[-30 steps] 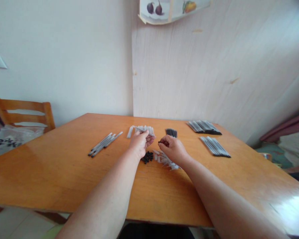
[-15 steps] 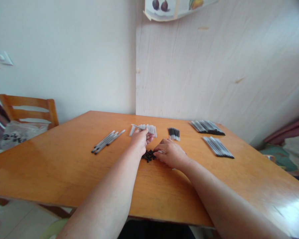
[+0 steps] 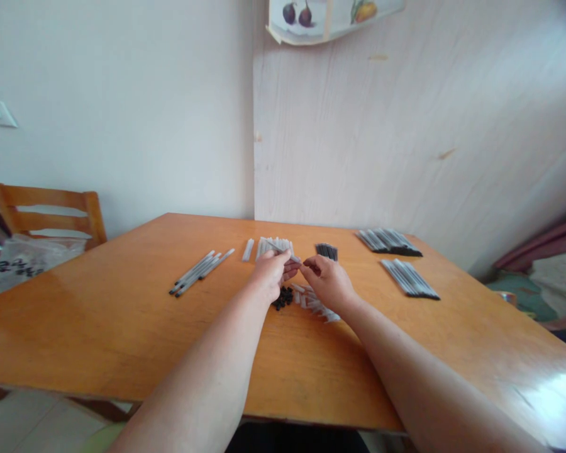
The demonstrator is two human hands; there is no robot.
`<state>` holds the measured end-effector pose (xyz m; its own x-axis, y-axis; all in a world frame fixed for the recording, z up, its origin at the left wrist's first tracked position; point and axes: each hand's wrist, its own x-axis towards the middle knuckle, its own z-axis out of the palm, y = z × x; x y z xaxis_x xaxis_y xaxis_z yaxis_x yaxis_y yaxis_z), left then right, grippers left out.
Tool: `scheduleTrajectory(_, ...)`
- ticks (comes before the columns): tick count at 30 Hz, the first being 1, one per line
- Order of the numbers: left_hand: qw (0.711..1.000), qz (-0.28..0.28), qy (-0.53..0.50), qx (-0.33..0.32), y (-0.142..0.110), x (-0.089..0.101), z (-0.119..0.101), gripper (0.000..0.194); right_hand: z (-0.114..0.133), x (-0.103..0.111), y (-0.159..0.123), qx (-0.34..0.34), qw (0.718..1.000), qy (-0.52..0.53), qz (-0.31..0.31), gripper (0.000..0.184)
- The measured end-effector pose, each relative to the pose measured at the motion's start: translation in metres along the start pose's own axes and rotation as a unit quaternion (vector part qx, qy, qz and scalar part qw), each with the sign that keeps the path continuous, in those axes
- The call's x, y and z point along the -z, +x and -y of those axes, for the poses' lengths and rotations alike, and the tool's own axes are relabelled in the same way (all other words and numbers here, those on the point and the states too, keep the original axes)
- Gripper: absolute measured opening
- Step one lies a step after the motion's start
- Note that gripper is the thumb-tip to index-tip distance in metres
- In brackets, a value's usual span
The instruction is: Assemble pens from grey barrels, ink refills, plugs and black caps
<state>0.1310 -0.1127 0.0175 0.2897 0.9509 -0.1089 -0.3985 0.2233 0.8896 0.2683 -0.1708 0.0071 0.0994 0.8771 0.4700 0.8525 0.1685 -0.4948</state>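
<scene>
My left hand (image 3: pixel 270 275) is closed on a slim pale pen barrel (image 3: pixel 278 248), which points toward my right hand. At the barrel's near end, the fingertips of my right hand (image 3: pixel 330 282) are pinched together; whatever small part they hold is hidden. Below the hands lies a heap of small black plugs (image 3: pixel 282 298). Beside it, partly under my right hand, are scattered translucent pen caps (image 3: pixel 315 304). Behind my left hand a row of whitish tubes (image 3: pixel 264 244) rests on the table, and one cluster (image 3: pixel 248 250) lies apart to its left.
Several grey pens with black ends (image 3: pixel 200 274) lie on the wooden table (image 3: pixel 122 321) at left. Dark thin refills (image 3: pixel 326 251) sit behind my right hand. Two bundles of black-ended pens, one farther (image 3: pixel 387 241) and one nearer (image 3: pixel 409 279), are at right. A chair (image 3: pixel 51 201) holds a plastic bag.
My right hand has risen from the plugs and caps to the end of the barrel, uncovering the caps. The barrel in my left hand has tilted, its near end meeting my right fingertips.
</scene>
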Motion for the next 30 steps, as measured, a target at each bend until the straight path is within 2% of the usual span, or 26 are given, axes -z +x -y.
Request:
scheduleTrajectory(3, 1.0, 0.019, 0.0, 0.013, -0.001, -0.001, 0.002, 0.016, 0.001, 0.001, 0.0, -0.018, 1.0, 0.007, -0.002, 0.02)
scheduleTrajectory(6, 1.0, 0.005, -0.003, 0.008, 0.002, 0.001, 0.001, 0.015, -0.002, 0.004, 0.002, -0.026, 1.0, 0.01, -0.007, 0.019)
scheduleTrajectory(9, 0.999, -0.042, -0.011, -0.021, 0.01, 0.008, -0.003, 0.008, -0.011, 0.008, 0.003, -0.028, 1.0, 0.011, -0.004, 0.018)
scheduleTrajectory(15, 0.986, -0.141, -0.06, -0.066, 0.025, 0.027, -0.015, 0.008, -0.042, 0.02, 0.009, -0.036, 0.999, 0.026, 0.008, 0.02)
scheduleTrajectory(18, 0.981, -0.166, -0.059, -0.076, 0.028, 0.032, -0.018, 0.009, -0.059, 0.027, 0.013, -0.096, 0.995, -0.009, -0.028, 0.025)
scheduleTrajectory(22, 0.979, -0.185, -0.026, -0.079, 0.029, 0.034, -0.017, 0.007, -0.075, 0.034, 0.016, -0.226, 0.968, -0.069, -0.087, 0.031)
scheduleTrajectory(25, 0.978, -0.196, 0.005, -0.077, 0.03, 0.035, -0.017, 0.005, -0.081, 0.035, 0.016, -0.287, 0.949, -0.1, -0.081, 0.034)
scheduleTrajectory(30, 0.975, -0.209, 0.038, -0.072, 0.034, 0.039, -0.016, 0.007, -0.085, 0.031, 0.017, -0.336, 0.931, -0.141, -0.041, 0.035)
